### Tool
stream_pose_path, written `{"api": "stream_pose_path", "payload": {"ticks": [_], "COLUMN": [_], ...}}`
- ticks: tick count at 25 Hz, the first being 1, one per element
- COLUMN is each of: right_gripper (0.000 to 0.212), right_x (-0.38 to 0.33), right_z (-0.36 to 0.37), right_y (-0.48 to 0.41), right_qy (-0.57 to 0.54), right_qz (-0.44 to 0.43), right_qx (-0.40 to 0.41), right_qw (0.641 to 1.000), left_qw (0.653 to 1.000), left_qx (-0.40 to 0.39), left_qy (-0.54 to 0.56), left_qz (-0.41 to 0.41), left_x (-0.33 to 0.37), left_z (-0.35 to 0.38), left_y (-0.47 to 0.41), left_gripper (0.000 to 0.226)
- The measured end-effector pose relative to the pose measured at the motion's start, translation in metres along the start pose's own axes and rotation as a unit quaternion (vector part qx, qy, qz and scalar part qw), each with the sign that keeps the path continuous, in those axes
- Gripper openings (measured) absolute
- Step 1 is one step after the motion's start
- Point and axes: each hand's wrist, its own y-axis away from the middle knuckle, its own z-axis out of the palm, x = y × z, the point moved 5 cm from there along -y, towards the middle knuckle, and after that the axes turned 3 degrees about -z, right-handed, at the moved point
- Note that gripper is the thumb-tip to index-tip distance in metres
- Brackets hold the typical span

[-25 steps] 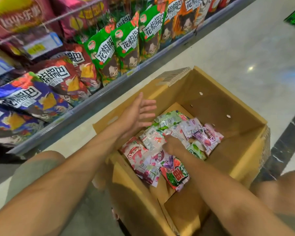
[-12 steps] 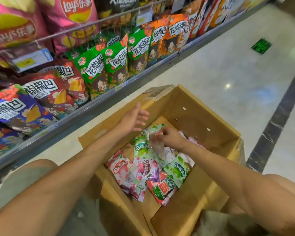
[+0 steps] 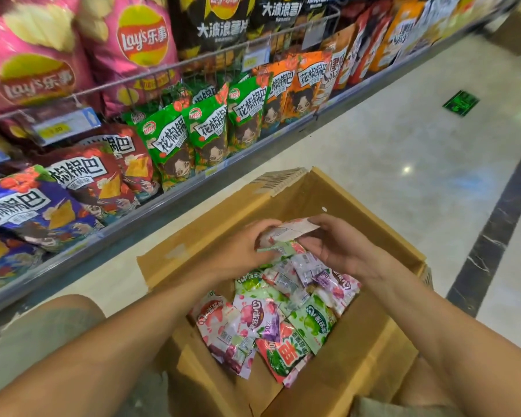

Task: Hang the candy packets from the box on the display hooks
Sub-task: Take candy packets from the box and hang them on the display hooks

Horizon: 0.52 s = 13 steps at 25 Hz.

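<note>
The left hand (image 3: 244, 251) curls round a thin stack of candy packets (image 3: 285, 233); the right hand (image 3: 340, 248) pinches its far end, both above the box (image 3: 382, 224). Slick wrappers could slide apart and drop among the loose packets (image 3: 271, 320) beneath.

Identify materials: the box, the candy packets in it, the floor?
Box: brown corrugated cardboard, matte; fluting shows along the far flap's cut edge.
Candy packets: likely thin printed plastic film, glossy; they show crinkles and highlights.
Floor: probably polished stone or tile; it reflects a ceiling light, with a dark veined strip inlaid.
</note>
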Motion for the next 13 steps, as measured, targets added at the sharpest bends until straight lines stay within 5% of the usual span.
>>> {"api": "stream_pose_path", "payload": {"ticks": [4, 10, 13], "right_gripper": [0.036, 0.026, 0.026], "right_x": [-0.008, 0.005, 0.037], "right_z": [-0.008, -0.017, -0.016], "right_y": [-0.004, -0.022, -0.035], "right_qy": [0.065, 0.247, 0.427], "right_qz": [-0.032, -0.039, -0.024], "right_qx": [-0.002, 0.033, 0.016], "right_qw": [0.997, 0.968, 0.904], "left_qw": [0.979, 0.888, 0.901], "left_qx": [0.133, 0.148, 0.158], "left_qy": [0.143, 0.399, 0.373], "left_qz": [-0.064, -0.173, -0.156], "left_x": [-0.004, -0.007, -0.010], "left_z": [-0.018, -0.037, -0.051], "left_y": [-0.007, -0.004, 0.001], "left_gripper": [0.014, 0.010, 0.026]}}
